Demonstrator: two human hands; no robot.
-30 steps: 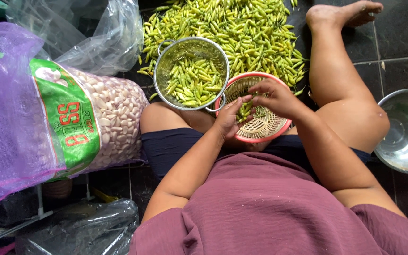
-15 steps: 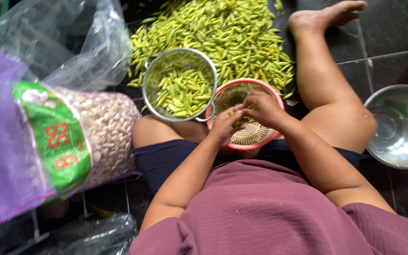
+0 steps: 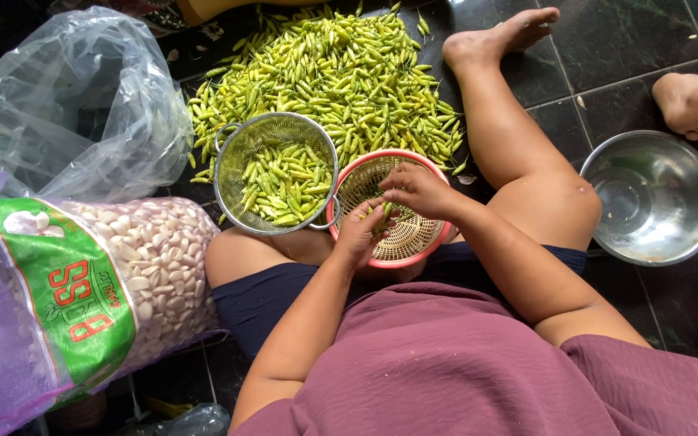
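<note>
Over the pink basket (image 3: 414, 242) in our lap, our left hand (image 3: 359, 234) grips a green chili (image 3: 383, 216) while our right hand (image 3: 418, 190) pinches its top; best kept low above the basket. A metal strainer (image 3: 240, 157) sits just left.

Glossy steel bowl (image 3: 652, 198), plastic basket (image 3: 397, 234)

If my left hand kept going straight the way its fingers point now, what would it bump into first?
The left hand points up and slightly right, over the pink basket. It would first meet the right hand almost at once, since their fingertips nearly touch around a green chili; depth is unclear.
</note>
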